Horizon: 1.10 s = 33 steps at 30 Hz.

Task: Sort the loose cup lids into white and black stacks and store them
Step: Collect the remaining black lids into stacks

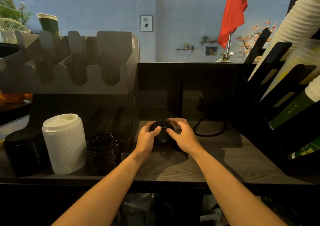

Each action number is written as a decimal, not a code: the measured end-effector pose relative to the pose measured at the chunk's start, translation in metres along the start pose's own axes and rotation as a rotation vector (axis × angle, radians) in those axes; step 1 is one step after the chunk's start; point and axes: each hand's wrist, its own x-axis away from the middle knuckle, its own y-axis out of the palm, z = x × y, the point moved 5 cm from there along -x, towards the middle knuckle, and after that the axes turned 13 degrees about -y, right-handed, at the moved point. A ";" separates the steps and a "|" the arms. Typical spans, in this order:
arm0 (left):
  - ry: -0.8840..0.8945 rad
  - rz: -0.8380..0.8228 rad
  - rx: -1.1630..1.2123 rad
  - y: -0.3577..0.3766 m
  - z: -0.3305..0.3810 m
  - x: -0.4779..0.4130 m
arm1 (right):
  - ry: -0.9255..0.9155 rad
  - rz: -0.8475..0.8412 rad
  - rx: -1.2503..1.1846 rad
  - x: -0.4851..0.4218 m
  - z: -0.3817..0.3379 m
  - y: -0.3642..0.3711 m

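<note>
Left hand (146,138): wrapped round the 9 o'clock side of the black lids (161,133). The thumb is laid on top and the fingers are curled behind the far rim, so a firm hold is seen.
Right hand (182,135): clawed over the 3 o'clock side of the same pile. The thumb tip is pressed on the top lid and the fingers are arched over the far edge, so the pile is gripped here too.
Black lids: set on the counter (173,170) at dead centre and caught between both hands. How many are in the pile cannot be told.
White stack (65,144): stood tall and upright at 9 o'clock of the hands, well apart from them.
Far black stack (22,151): parked at the white stack's 9 o'clock, just beside it.
Near black stack (103,153): placed at the white stack's 3 o'clock, just beside it and lower than it.
Grey holder (69,61): raised at 11 o'clock, its cut-out slots turned toward the camera.
Black rack (259,42): spotted at 2 o'clock, with sleeves of paper cups (297,17) leaned in it.
Cable (212,130): looped on the counter at 3 o'clock of the right hand.
Red flag (233,12): hung at 1 o'clock, behind the counter.
</note>
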 end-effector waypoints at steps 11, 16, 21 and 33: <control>0.023 0.082 0.017 -0.003 0.004 0.021 | -0.005 0.107 -0.148 0.009 -0.020 -0.003; 0.098 0.095 -0.026 -0.007 0.010 0.042 | 0.031 0.056 -0.217 0.024 -0.027 0.001; 0.120 0.079 0.030 -0.009 0.017 0.063 | 0.159 0.180 -0.472 0.037 -0.043 0.005; 0.212 0.154 0.018 -0.061 0.047 0.111 | 0.151 0.060 -0.647 0.038 -0.112 0.031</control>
